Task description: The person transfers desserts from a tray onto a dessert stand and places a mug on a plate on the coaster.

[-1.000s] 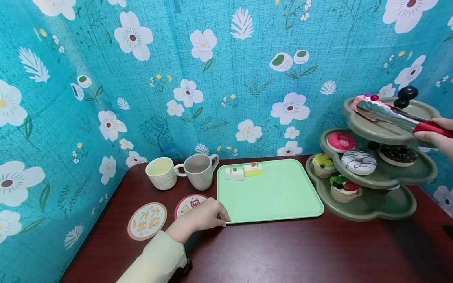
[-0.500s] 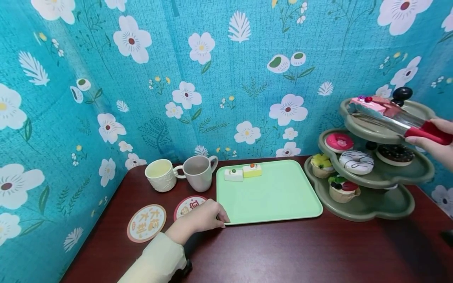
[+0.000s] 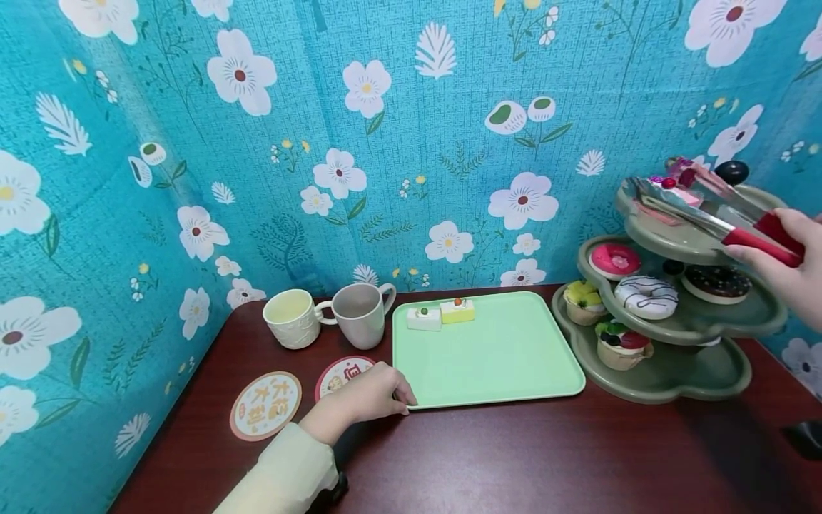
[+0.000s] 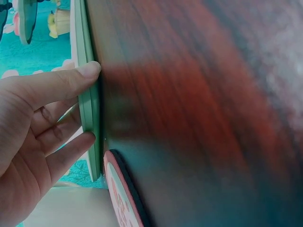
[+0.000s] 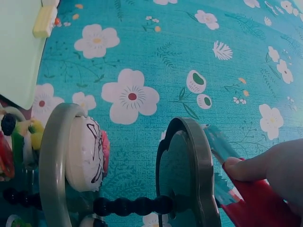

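Observation:
My left hand [image 3: 379, 391] grips the near left corner of a light green tray [image 3: 494, 364]. In the left wrist view its thumb [image 4: 87, 71] lies on the tray's rim [image 4: 87, 113]. Two small cake pieces, one white [image 3: 424, 320] and one yellow [image 3: 457, 311], rest at the tray's back left. My right hand [image 3: 786, 260] holds metal tongs with red handles [image 3: 764, 250] over the top tier of a three-tier stand [image 3: 671, 239]. The tongs' arms are spread, one on either side of a pink cake slice [image 3: 686, 194] topped with a red berry.
Lower tiers carry a pink donut [image 3: 614, 260], a white donut [image 3: 645, 296], a chocolate donut [image 3: 716, 282] and cupcakes [image 3: 621, 346]. A yellow mug [image 3: 292, 321] and grey mug [image 3: 358, 318] stand left of the tray, with two round coasters [image 3: 266, 405] before them.
The tongs have turned in my right hand, and their arms have spread apart around the pink cake slice. My left hand keeps its hold on the tray corner.

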{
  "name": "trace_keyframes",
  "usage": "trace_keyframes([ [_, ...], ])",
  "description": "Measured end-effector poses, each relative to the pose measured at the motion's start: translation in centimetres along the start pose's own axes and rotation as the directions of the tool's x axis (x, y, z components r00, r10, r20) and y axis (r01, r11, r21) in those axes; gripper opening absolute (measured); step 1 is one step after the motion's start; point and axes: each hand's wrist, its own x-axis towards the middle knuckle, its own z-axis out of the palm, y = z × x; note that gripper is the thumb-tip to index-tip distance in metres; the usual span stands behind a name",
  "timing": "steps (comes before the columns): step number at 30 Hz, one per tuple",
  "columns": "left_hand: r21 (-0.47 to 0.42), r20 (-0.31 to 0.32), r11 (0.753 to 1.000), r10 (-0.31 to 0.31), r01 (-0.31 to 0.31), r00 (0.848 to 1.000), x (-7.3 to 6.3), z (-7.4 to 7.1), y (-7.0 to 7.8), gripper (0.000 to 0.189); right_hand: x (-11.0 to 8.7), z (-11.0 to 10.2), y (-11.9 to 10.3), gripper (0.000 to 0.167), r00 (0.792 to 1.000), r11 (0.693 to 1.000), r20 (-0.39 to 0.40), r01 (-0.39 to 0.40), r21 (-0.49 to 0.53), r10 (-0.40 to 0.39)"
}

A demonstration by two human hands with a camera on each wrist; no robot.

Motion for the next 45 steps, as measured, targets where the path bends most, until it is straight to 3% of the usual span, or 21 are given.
trace_keyframes([
  [8, -0.008, 0.002, 1.0, -0.011, 0.011, 1.0, -0.1, 0.0, -0.1, 0.014, -0.1, -0.3, -1.6, 0.068, 1.0, 1.0, 0.013, 0.015, 0.016, -0.016],
  [15, 0.012, -0.002, 1.0, -0.003, 0.003, 1.0, -0.1, 0.0, -0.2, 0.014, -1.0, -0.4, -4.5, 0.059, 0.994, 0.993, -0.016, 0.105, -0.061, -0.106],
  [20, 0.013, 0.002, 1.0, -0.008, 0.008, 1.0, 0.0, 0.0, -0.3, 0.015, -1.3, -0.2, -6.1, 0.074, 0.989, 0.983, 0.081, 0.134, -0.128, -0.125],
  [24, 0.011, 0.006, 1.0, -0.02, 0.02, 1.0, 0.1, 0.0, -0.3, 0.016, -1.7, 0.3, -7.3, 0.081, 0.97, 0.968, 0.173, 0.197, -0.154, -0.17],
  [29, 0.023, 0.001, 1.0, -0.012, 0.012, 1.0, 0.1, 0.1, -0.3, 0.015, -2.3, 1.7, -9.0, 0.082, 0.936, 0.944, 0.197, 0.314, -0.099, -0.291],
  [36, 0.04, -0.009, 0.999, 0.011, -0.011, 1.0, 0.2, 0.2, -0.1, 0.013, -3.3, 4.2, -9.9, 0.079, 0.903, 0.931, 0.262, 0.362, -0.037, -0.341],
  [39, 0.038, -0.001, 0.999, -0.005, 0.006, 1.0, 0.2, 0.2, 0.0, 0.014, -3.6, 5.5, -10.1, 0.081, 0.89, 0.928, 0.292, 0.372, -0.016, -0.351],
  [45, 0.038, 0.002, 0.999, -0.021, 0.021, 1.0, 0.1, 0.1, 0.1, 0.014, -4.1, 8.5, -10.5, 0.079, 0.881, 0.929, 0.302, 0.368, 0.044, -0.363],
])
